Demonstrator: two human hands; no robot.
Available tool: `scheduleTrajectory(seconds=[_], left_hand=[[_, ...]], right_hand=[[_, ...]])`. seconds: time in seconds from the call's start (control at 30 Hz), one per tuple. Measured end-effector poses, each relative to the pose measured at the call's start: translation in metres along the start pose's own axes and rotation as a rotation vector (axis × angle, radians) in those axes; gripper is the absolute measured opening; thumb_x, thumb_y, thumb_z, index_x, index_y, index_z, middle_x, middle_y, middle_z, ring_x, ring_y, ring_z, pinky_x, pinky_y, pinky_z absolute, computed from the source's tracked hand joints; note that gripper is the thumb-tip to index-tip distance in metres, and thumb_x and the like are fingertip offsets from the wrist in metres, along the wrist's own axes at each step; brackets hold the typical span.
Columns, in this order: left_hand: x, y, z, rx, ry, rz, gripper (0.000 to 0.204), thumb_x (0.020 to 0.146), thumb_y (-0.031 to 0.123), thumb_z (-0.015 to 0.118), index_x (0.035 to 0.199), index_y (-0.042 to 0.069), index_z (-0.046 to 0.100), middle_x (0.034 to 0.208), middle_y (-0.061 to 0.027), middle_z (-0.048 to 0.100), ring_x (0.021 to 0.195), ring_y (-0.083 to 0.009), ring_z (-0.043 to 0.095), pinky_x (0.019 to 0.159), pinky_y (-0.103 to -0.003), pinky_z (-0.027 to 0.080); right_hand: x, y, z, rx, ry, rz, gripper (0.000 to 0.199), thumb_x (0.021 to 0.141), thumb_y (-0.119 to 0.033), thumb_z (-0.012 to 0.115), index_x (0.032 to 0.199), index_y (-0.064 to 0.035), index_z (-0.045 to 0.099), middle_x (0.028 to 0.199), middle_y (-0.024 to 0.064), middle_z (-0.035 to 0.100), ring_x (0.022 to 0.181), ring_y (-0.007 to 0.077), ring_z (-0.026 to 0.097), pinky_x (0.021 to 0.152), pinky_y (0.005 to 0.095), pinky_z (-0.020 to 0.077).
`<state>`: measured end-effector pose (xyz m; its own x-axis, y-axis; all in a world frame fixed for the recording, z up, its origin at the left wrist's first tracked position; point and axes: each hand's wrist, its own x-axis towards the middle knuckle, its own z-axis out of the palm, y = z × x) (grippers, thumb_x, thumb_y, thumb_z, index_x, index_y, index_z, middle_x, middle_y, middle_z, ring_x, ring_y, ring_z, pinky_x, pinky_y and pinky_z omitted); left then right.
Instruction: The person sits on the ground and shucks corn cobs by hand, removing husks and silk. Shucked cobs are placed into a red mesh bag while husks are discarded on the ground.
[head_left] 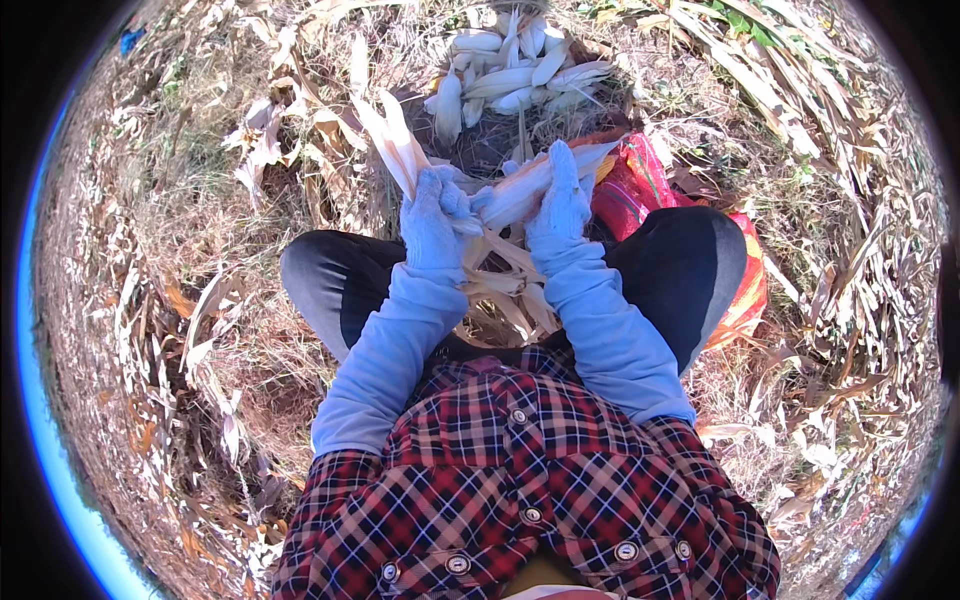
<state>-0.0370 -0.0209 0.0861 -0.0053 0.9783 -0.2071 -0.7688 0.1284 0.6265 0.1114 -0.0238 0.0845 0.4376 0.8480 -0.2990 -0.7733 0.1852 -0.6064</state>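
Both my hands wear whitish gloves and meet in front of my crossed legs. An ear of corn (512,198), wrapped in pale dry husk, lies slanted between them with its tip up to the right. Along its right side, my right hand (562,195) grips the ear, fingers pointing upward. My left hand (436,212) is closed around dry corn husk (392,140), whose long leaves stick up beyond the fist, at the ear's lower left end. Whether kernels are bare inside the husk is hidden.
Ahead of my hands lies a pile of pale corn ears (510,75). Loose husks (508,290) lie between my legs. A red and orange sack (640,178) spreads under and beside my right knee. Dry stalks (745,70) and straw cover the surrounding ground.
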Motion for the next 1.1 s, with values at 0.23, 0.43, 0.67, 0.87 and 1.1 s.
scheduleTrajectory(seconds=[0.23,0.43,0.67,0.87,1.1], left_hand=[[0.003,0.004,-0.015,-0.097,0.093,-0.34,0.027,0.111,0.03,0.052,0.104,0.005,0.061,0.064,0.0057,0.036,0.053,-0.0116,0.035,0.057,-0.034,0.046],[-0.005,0.018,-0.003,0.109,-0.043,-0.633,0.029,0.111,0.03,0.054,0.102,0.004,0.06,0.062,0.0071,0.031,0.048,-0.0094,0.029,0.048,-0.027,0.032],[-0.002,0.039,-0.021,0.072,0.024,-0.354,0.034,0.106,0.035,0.064,0.115,0.002,0.063,0.066,0.0075,0.04,0.053,-0.0069,0.036,0.049,-0.024,0.034],[-0.016,0.027,0.0,0.409,-0.297,-0.462,0.046,0.096,0.02,0.077,0.135,0.0,0.062,0.104,-0.0001,0.07,0.081,-0.0101,0.066,0.071,-0.024,0.055],[-0.028,0.015,0.002,0.475,-0.253,-0.391,0.042,0.092,0.016,0.079,0.128,-0.001,0.064,0.099,-0.002,0.07,0.078,-0.0088,0.065,0.067,-0.023,0.054]], right_hand=[[0.006,-0.003,-0.004,0.049,-0.117,0.163,0.036,0.098,-0.022,0.072,0.126,-0.0163,0.05,0.103,0.0085,0.059,0.087,0.0249,0.066,0.075,0.0453,0.0639],[0.009,-0.016,-0.003,-0.164,-0.402,0.185,0.054,0.097,-0.03,0.072,0.142,-0.009,0.051,0.093,0.0086,0.064,0.08,0.0239,0.067,0.072,0.0459,0.0636],[0.0,-0.03,0.003,-0.001,-0.642,0.435,0.062,0.097,-0.03,0.07,0.15,-0.0067,0.046,0.097,0.0095,0.065,0.084,0.0258,0.068,0.079,0.0478,0.0618],[-0.009,-0.028,0.006,-0.109,-0.622,0.233,0.072,0.096,-0.039,0.067,0.152,0.0008,0.045,0.127,0.0174,0.065,0.118,0.0285,0.065,0.106,0.0439,0.0521],[-0.009,-0.01,0.01,-0.501,-0.382,-0.303,0.056,0.107,-0.033,0.059,0.15,0.0007,0.048,0.132,0.0118,0.065,0.12,0.0208,0.063,0.105,0.0339,0.0492]])
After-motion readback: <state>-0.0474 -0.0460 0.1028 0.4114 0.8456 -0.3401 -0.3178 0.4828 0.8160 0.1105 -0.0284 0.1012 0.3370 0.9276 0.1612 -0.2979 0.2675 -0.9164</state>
